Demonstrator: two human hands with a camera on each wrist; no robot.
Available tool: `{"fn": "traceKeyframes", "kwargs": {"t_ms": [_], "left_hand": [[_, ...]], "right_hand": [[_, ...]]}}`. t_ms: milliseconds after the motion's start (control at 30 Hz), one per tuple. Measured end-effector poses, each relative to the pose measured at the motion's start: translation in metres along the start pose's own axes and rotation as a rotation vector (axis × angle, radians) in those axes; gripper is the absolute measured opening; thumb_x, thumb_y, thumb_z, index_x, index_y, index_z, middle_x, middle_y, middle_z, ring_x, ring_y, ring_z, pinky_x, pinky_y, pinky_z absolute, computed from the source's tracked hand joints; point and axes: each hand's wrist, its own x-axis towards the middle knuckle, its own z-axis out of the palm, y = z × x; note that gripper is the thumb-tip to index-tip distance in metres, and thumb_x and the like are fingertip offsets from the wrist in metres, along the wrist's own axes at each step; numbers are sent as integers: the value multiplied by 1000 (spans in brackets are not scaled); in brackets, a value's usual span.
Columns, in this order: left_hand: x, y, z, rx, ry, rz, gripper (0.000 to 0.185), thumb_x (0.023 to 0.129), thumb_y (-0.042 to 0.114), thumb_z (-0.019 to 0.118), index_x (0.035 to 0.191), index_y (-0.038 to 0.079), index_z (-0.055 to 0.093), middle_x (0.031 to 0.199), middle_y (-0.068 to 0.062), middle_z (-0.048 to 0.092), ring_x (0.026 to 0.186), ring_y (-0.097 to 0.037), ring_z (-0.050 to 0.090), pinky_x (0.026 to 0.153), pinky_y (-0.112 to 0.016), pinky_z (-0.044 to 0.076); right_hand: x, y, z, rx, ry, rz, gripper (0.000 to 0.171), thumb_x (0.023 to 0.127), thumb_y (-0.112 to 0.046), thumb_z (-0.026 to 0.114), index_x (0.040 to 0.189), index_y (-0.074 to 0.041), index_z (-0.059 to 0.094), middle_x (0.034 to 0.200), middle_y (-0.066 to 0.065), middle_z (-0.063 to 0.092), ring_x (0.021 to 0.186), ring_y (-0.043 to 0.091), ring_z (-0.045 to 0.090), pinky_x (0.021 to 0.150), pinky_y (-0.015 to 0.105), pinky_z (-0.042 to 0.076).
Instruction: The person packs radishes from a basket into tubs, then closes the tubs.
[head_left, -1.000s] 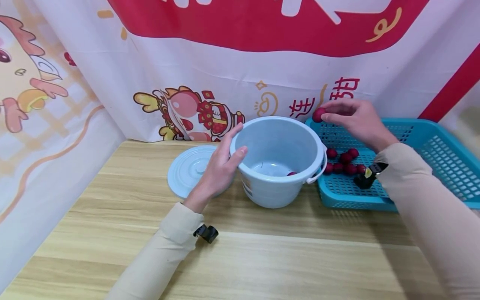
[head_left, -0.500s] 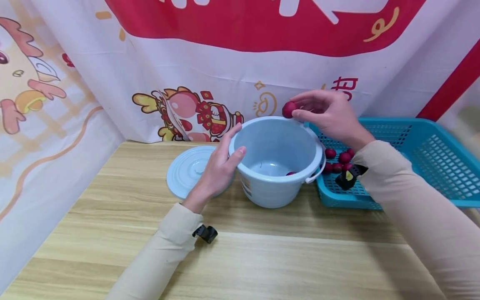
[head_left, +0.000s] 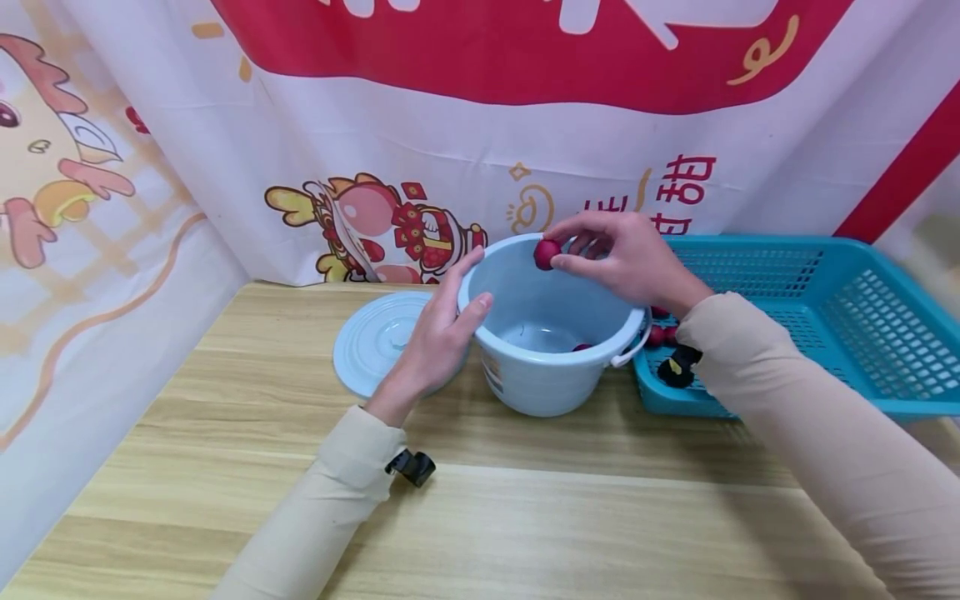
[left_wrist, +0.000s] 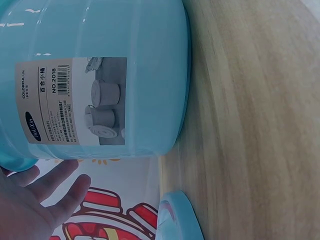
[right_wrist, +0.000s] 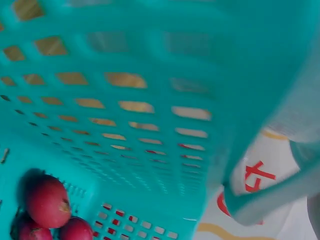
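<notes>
A pale blue bucket (head_left: 517, 379) stands on the wooden table, with one red fruit (head_left: 582, 347) lying at its bottom. My left hand (head_left: 442, 329) rests on the bucket's left side with fingers straight, thumb over the rim; the left wrist view shows the bucket's labelled wall (left_wrist: 100, 90) and my fingers (left_wrist: 60, 192). My right hand (head_left: 611, 254) pinches a red fruit (head_left: 546, 253) over the bucket's mouth near the far rim. Further red fruits (head_left: 658, 335) lie in the teal basket (head_left: 862, 292); the right wrist view shows three of these fruits (right_wrist: 47, 202) against the basket's mesh (right_wrist: 125, 125).
The bucket's round lid (head_left: 375, 337) lies flat on the table left of the bucket, behind my left hand. A printed cloth backdrop (head_left: 420, 150) closes off the back and left. The wooden tabletop (head_left: 562, 517) stretches toward me.
My right hand has carried the red fruit leftward and down from above the basket to over the bucket's mouth. The left hand and bucket have stayed put.
</notes>
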Motion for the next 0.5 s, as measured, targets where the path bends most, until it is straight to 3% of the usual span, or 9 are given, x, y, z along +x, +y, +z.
{"fn": "traceKeyframes", "kwargs": {"t_ms": [500], "left_hand": [[-1,0,0,1,-4,3,67,108,44,46,169,28,24,176,7,26,158,-25,35,123,-59,41]], "right_hand": [[-3,6,7,-11,-26,7,43,90,-21,86,132,-17,75,120,10,76,96,23,67,81,24,55]]}}
